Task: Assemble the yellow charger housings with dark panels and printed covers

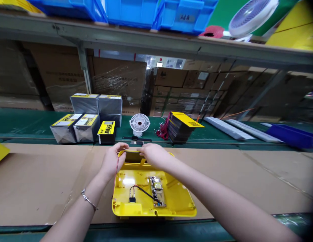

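Observation:
A yellow plastic housing (138, 211) lies open side up on the cardboard, with a circuit board (157, 191) and a black socket (132, 199) inside, joined by dark wires. My left hand (116, 158) is closed on the housing's far left corner, where a thin red wire (117, 168) runs down the left side. Bent over the far edge, right of my left hand, is my right hand (151, 154); its fingertips touch the rim near a dark panel, and whatever they pinch is too small to tell.
Behind stand wrapped boxes (87, 127), a black and yellow box (106, 132), a small white fan (139, 124), red wire bundles (164, 129) and a stack of dark sheets (180, 127). Blue bins (131, 13) sit on the overhead shelf (146, 43).

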Demonstrator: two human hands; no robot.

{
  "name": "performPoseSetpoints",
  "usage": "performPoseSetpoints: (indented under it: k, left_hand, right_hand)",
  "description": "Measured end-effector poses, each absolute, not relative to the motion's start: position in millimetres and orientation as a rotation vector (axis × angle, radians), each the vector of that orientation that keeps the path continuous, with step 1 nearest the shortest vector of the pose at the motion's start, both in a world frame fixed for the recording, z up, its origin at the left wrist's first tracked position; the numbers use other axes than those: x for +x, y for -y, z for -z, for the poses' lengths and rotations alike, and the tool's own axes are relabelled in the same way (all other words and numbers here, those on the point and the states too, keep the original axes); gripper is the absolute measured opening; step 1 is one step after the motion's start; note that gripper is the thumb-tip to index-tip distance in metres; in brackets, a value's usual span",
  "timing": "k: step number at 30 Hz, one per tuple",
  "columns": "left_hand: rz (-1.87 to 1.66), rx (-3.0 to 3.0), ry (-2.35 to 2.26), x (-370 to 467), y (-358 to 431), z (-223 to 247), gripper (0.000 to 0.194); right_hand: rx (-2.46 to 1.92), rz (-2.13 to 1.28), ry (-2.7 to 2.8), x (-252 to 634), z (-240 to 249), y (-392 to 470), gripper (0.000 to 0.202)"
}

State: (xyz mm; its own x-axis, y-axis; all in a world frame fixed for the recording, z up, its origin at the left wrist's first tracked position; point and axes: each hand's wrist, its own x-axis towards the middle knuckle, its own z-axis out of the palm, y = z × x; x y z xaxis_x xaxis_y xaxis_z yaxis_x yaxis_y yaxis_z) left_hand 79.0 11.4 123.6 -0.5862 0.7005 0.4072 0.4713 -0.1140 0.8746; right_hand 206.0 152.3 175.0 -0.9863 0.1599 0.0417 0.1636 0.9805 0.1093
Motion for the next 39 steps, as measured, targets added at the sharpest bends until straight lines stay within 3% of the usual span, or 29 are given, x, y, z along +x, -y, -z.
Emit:
performPoseSetpoints:
  k: [6,9,13,16,19,21,24,27,31,34,39]
  left_hand:
    - [-1.726,1.338,-2.031,84,-7,-128,0.023]
    - [-1.725,1.285,-2.222,88,6,-141,0.033]
    - [-1.258,1.310,-2.638,116,32,-174,0.024]
    - [-1.047,1.583,-2.201,148,48,-198,0.030]
    - [-0.813,1.654,-1.601,159,54,-210,0.011]
    - [-0.973,1.560,-1.547,144,51,-208,0.025]
    - [-1.346,1.330,-2.061,102,35,-195,0.032]
    - [-1.096,1.293,-2.307,67,15,-178,0.025]
    - [-0.916,1.335,-2.310,56,-3,-173,0.010]
    - [-0.837,1.363,-2.351,60,-9,-181,0.015]
    - [-0.761,1.372,-2.335,57,-17,-183,0.017]
  right_hand:
    - [-0.403,0.132,3.049,210,-186,-154,0.020]
    - [-0.327,0.068,2.958,216,-190,-148,0.025]
    - [-0.179,-0.227,2.729,216,-197,-131,0.037]
    - [-0.209,-0.607,2.903,208,-194,-115,0.047]
    - [-0.179,-0.913,3.049,201,-187,-109,0.027]
    - [-0.138,-0.956,3.070,201,-184,-111,0.020]
    - [-0.093,-0.934,3.063,206,-184,-117,0.028]
    - [0.029,-0.680,3.077,211,-184,-120,0.043]
    - [0.195,-0.008,3.133,213,-180,-117,0.060]
    - [0.232,0.190,3.113,216,-179,-116,0.055]
    - [0.135,0.030,3.048,231,-186,-123,0.026]
